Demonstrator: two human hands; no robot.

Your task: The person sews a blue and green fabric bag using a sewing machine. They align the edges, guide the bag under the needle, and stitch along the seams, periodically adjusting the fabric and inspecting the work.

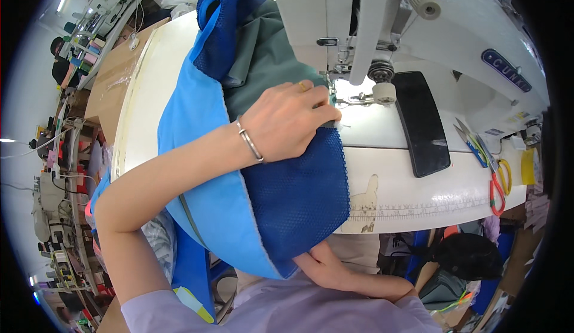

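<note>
A large sewn fabric piece of light blue cloth [197,106], dark blue mesh [296,195] and grey-green cloth [263,52] drapes over the table's near edge. My left hand [287,121], wearing a bracelet and a ring, is curled over it, fingers closed on the cloth's right edge. Just beyond those fingertips is the lit presser-foot area of a white sewing machine [353,100]. Below the table edge my right hand [326,267] reaches under the hanging mesh. Its fingers are hidden by the fabric, so their grip does not show.
On the white table [382,183] lies a dark rounded panel [421,124], right of the needle area. Scissors [493,171] with red and yellow handles lie farther right. A printed ruler strip [418,210] runs along the front edge. A black bag [466,255] sits lower right.
</note>
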